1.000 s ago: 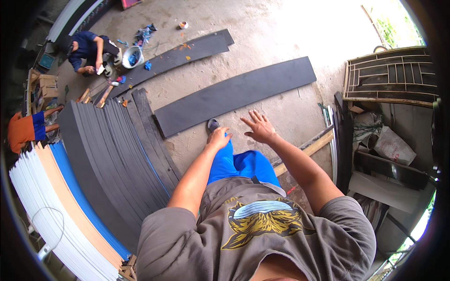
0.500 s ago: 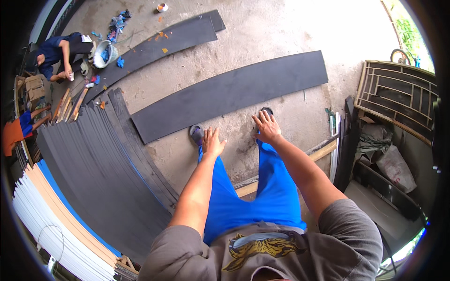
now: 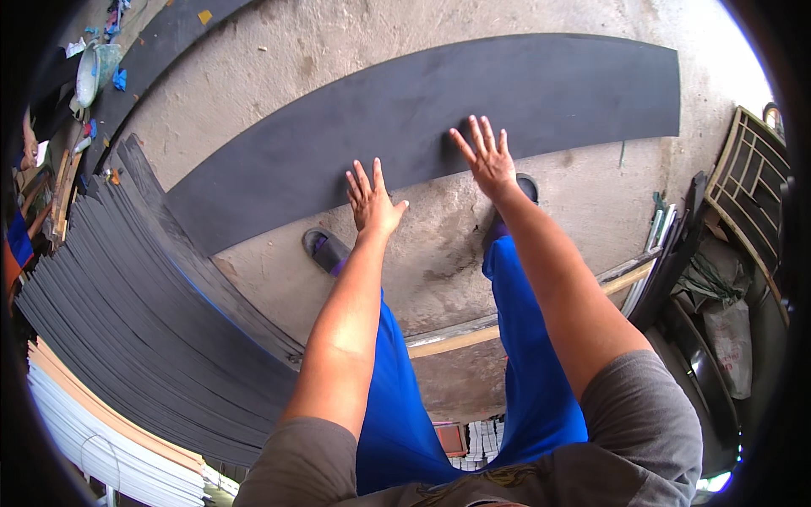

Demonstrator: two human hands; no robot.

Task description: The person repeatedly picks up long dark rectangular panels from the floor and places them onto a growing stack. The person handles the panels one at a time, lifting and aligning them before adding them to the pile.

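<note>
A long dark grey board (image 3: 557,93) lies flat on the concrete floor across the space before my feet. My left hand (image 3: 372,201) is stretched out with fingers spread, over the board's near edge; whether it touches cannot be made out. Farther right, my right hand (image 3: 487,159) is also open, its fingers apart over the board with a dark shadow beside them. Neither hand holds anything. My sandalled feet stand on the floor at the board's near side, the left sandal (image 3: 325,249) just short of that edge.
A tall stack of dark boards (image 3: 144,313) fills the left, beside white and tan sheets (image 3: 101,439). Another dark strip (image 3: 160,55) lies beyond, near a pale bucket (image 3: 95,74). A person's hand (image 3: 32,148) shows at far left. Right stand a framed grille (image 3: 752,177) and a sack (image 3: 728,342).
My view has tilted down and closer to the board. Both hands have reached forward, from near my feet to over the board's near edge, with fingers spread.
</note>
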